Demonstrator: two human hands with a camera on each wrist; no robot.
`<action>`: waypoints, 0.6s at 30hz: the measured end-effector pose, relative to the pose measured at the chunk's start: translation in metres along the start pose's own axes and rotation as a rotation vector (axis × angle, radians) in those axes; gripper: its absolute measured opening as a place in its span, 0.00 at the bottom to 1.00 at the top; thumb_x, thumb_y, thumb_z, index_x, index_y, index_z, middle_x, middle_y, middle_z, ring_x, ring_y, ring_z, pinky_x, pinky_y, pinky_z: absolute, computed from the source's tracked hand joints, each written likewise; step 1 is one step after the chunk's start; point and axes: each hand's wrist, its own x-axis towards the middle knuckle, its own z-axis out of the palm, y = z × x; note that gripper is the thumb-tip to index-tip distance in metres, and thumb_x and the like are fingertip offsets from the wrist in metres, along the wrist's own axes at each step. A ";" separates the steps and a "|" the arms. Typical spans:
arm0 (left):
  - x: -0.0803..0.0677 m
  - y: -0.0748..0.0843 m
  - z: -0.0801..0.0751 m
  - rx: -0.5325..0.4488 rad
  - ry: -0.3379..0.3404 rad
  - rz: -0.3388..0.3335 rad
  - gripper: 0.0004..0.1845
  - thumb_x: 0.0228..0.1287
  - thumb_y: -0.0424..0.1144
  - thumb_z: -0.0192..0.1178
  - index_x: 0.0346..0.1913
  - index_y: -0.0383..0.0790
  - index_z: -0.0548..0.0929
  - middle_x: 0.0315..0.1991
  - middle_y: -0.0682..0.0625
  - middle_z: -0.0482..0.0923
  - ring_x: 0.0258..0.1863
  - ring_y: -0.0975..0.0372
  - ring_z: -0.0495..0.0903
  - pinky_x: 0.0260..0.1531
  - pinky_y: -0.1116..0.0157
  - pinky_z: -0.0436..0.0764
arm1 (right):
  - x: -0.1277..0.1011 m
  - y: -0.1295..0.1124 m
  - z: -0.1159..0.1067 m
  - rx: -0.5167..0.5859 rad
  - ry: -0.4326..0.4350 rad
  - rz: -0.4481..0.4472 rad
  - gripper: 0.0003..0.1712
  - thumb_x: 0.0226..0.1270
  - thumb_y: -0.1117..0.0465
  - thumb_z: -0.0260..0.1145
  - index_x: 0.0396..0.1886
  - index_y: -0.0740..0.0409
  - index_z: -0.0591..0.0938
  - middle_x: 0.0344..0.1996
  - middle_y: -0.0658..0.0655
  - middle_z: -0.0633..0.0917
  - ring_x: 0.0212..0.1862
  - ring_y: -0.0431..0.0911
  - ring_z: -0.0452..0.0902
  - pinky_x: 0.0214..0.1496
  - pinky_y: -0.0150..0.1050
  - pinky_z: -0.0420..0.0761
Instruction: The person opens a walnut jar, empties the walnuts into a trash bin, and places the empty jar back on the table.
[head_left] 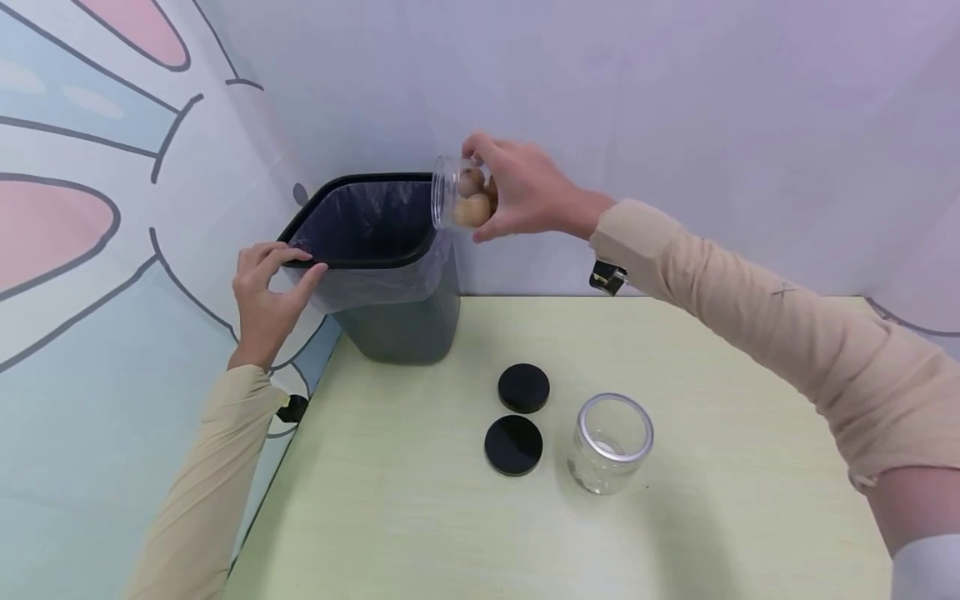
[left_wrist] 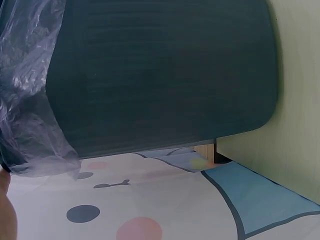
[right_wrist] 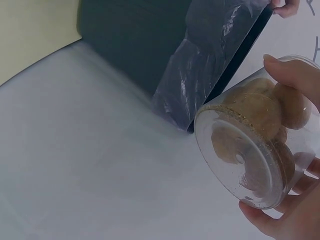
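My right hand [head_left: 528,187] grips a clear jar [right_wrist: 240,155], tipped on its side with its mouth toward the bin. Several round brown pieces [head_left: 472,210] lie inside the jar, with fine crumbs along its wall near the base in the right wrist view. The jar's mouth overlaps the right edge of a dark grey trash can [head_left: 401,329], which is lined with a clear plastic bag [left_wrist: 30,100]. At the bin's near left corner, my left hand [head_left: 266,292] holds the black rim between thumb and fingers.
On the pale table [head_left: 390,517], two round black lids [head_left: 523,388] lie one nearer than the other. To their right stands another clear jar [head_left: 611,446], uncapped and upright. A printed cloth wall [head_left: 90,400] borders the left side; a plain pale one [head_left: 712,125] rises behind.
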 end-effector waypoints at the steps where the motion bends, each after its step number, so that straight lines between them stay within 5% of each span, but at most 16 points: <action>1: 0.000 0.000 0.000 0.002 0.002 -0.003 0.12 0.49 0.37 0.73 0.38 0.39 0.87 0.43 0.47 0.77 0.47 0.64 0.65 0.49 0.64 0.60 | 0.001 -0.001 0.000 -0.011 -0.003 -0.001 0.48 0.39 0.47 0.79 0.58 0.56 0.65 0.46 0.55 0.77 0.40 0.49 0.70 0.50 0.49 0.68; 18: -0.001 0.042 0.002 -0.044 0.021 -0.023 0.11 0.52 0.30 0.70 0.38 0.28 0.84 0.43 0.38 0.76 0.47 0.66 0.64 0.53 0.61 0.59 | 0.020 -0.016 -0.002 -0.175 -0.064 -0.033 0.47 0.43 0.46 0.76 0.60 0.55 0.63 0.53 0.55 0.75 0.52 0.52 0.69 0.50 0.49 0.64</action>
